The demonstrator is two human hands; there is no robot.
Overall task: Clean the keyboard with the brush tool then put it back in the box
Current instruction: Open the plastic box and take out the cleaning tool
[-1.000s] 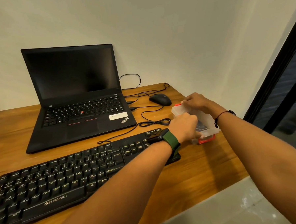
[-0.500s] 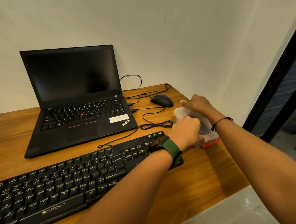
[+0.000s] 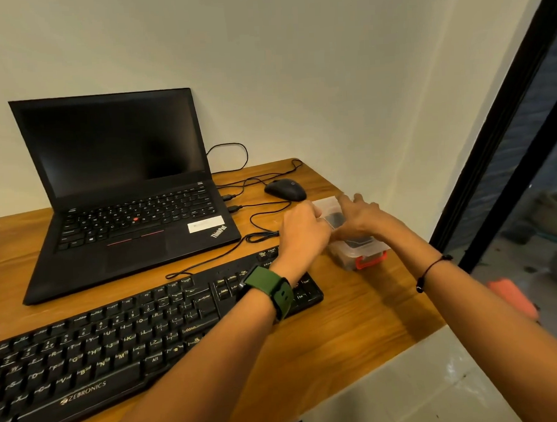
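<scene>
A: Box? Hands?
B: Clear box (image 3: 360, 250), orange latch, on desk (image 3: 357, 319) right of keyboard (image 3: 132, 334). Both hands at its lid (image 3: 327, 205); left hand (image 3: 304, 229) curled gripping it, right hand (image 3: 358, 218) fingers mostly straight, resting on it.
A: Brush?
B: Something dark inside, can't tell.

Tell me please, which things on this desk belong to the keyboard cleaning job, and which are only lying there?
For the job: keyboard; clear box with red latch, dark contents inside; left hand and right hand, both at the box.

Lying about: laptop; mouse; cables.
</scene>
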